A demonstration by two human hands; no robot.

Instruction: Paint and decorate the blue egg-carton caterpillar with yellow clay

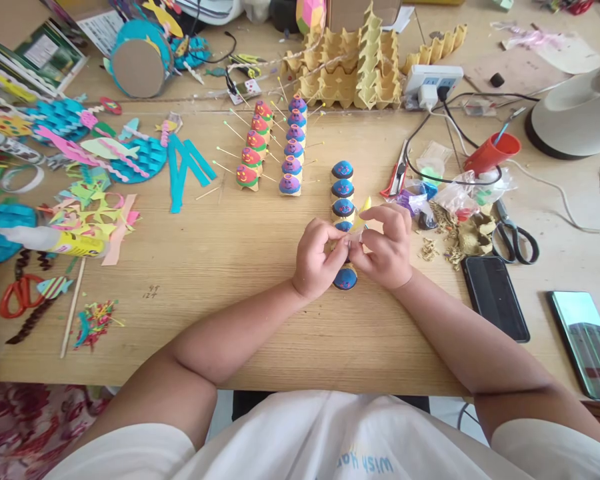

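Both my hands meet over a row of egg-carton cups topped with blue clay [343, 189], with small faces on them. My left hand [319, 259] is closed in a pinch on the edge of a small clear plastic bag [356, 235]. My right hand [389, 248] grips the other side of it between curled fingers. A bit of yellow material [367, 204] sticks up beside the right fingers. My hands partly cover the middle cups. To the left stand a row with red and green clay [251, 157] and a row with purple clay [293, 149], pins poking from their sides.
Right of my hands lie a utility knife [397, 175], plastic bags [455, 193], black scissors [515, 237], a phone [496, 297] and a red cup [493, 153]. Egg cartons [350, 67] and a power strip [435, 79] sit behind. Paper crafts [140, 159] and a glue bottle [65, 241] crowd the left.
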